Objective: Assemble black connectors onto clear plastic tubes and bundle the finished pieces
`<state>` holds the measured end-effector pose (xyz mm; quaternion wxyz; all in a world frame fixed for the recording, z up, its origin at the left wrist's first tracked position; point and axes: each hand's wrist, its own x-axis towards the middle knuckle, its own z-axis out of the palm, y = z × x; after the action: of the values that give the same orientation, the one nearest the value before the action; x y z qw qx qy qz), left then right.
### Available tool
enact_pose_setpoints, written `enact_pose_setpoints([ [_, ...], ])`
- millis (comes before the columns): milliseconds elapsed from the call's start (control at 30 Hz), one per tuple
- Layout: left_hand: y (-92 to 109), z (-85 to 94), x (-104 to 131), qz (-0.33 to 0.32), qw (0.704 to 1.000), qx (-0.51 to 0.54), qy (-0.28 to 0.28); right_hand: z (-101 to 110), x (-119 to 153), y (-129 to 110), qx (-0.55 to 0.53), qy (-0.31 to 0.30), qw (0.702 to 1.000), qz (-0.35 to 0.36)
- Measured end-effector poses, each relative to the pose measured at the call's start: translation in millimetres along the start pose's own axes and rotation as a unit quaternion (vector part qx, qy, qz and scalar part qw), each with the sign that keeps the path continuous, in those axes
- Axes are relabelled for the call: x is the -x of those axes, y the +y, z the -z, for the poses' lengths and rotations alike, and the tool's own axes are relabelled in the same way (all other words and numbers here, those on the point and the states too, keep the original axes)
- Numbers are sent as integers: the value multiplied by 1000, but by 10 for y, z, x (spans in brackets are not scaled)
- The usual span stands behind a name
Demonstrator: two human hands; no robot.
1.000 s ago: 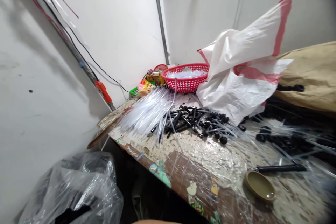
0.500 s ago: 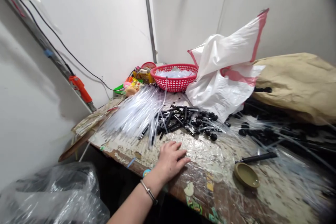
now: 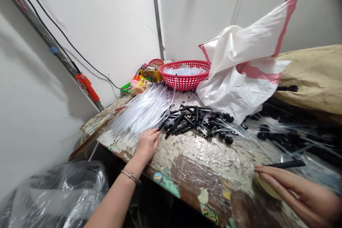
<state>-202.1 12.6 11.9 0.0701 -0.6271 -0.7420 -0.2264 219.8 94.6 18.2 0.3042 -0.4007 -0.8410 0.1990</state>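
Pinching seems to be what the left hand [image 3: 148, 144] is doing: its thumb and fingers look clamped on the near end of a slim black tube [image 3: 162, 124], though the contact is partly hidden. That tube lies at the front left edge of the dark pile on the worktable [image 3: 187, 153], its long axis slanting away from the fingertips, up and a little to the right, its far end pointing into the pile. Half a second ago this hand was spread over the worktable's front part, and the right hand [image 3: 301, 188] was out of view; now one is at the pieces and the other is over a shallow dish [image 3: 264, 188], so both appear engaged. The right hand's fingers reach leftward across the dish, close together; whether they grip or touch anything, I cannot tell. Just behind them a thicker black tube [image 3: 290, 164] lies nearly crosswise, its long axis running left to right. Beside the left hand, clear plastic strands [image 3: 141, 112] fan towards the front left. Beyond the pile sit a red basket [image 3: 184, 82] with translucent pieces and, to its right, a crumpled white sack [image 3: 235, 85]; brown paper [image 3: 315, 74] lies farther right.
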Motion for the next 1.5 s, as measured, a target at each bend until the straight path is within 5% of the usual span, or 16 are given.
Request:
enact_pose_setpoints([
  [100, -82, 34, -92, 37, 999, -8, 12, -183, -98, -288, 19, -85, 995, 45],
  [233, 57, 1, -131, 66, 998, 2, 23, -290, -361, -563, 29, -125, 988, 85],
  [333, 255, -63, -82, 77, 996, 18, 35, -365, -694, -507, 86, -84, 991, 56],
  [467, 435, -149, 21, 88, 993, 32, 75, -443, -1136, -288, 220, -29, 973, -67],
  [667, 596, -234, 224, 30, 976, 128, 175, -569, -1503, -174, 257, -55, 955, -141],
  [967, 860, -271, 696, 3, 968, 214, 129, -594, -1620, 22, 244, -121, 951, -148],
  [1500, 941, -300, 711, -24, 978, 179, 107, -650, -1499, -130, 268, -132, 950, -91],
])
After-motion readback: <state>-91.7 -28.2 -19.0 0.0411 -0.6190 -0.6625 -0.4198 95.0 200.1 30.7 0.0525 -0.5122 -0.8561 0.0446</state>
